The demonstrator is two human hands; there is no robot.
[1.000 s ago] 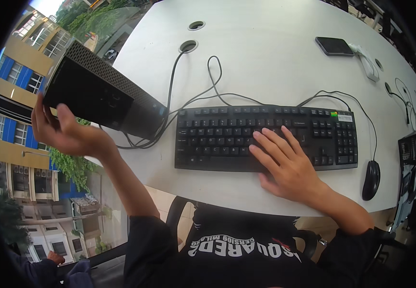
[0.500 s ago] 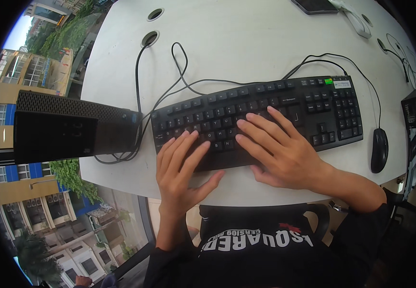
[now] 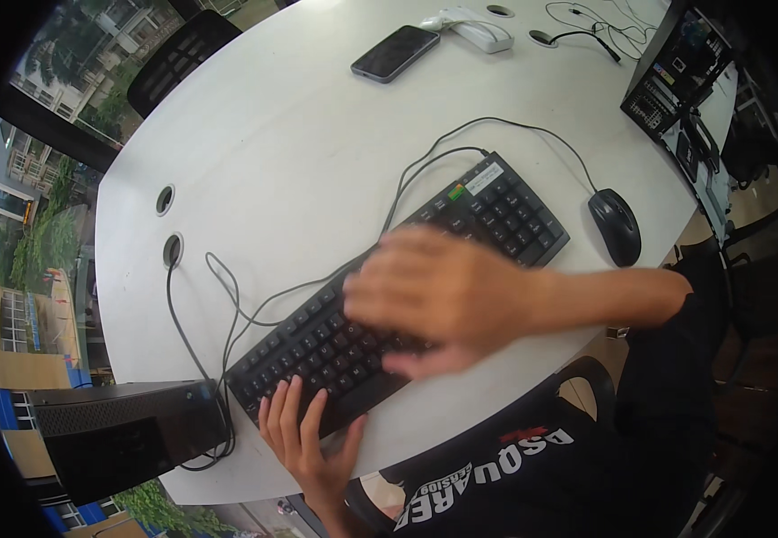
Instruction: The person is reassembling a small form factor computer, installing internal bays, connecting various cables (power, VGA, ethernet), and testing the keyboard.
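A black keyboard [image 3: 335, 357] lies on the white desk, running from lower left to upper right. My left hand [image 3: 304, 444] rests on its left end, fingers spread over the keys and thumb stretched out beside the front edge. Over the keyboard's middle is my right hand [image 3: 438, 291], smeared by motion, so its fingers cannot be made out; it covers the keys beneath. To the right of the keyboard lies a black corded mouse [image 3: 615, 229], apart from both hands.
A black computer tower [image 3: 129, 435] stands at the left desk edge, with loose black cables [image 3: 236, 314] beside it. Farther back lie a dark smartphone [image 3: 396, 54] and a white box-shaped device [image 3: 480, 34]. An opened computer case [image 3: 676, 72] stands at the far right.
My view has turned toward the right, bringing the phone and the opened case further in. My right hand has lifted off the keys and is moving; my left stays at the keyboard.
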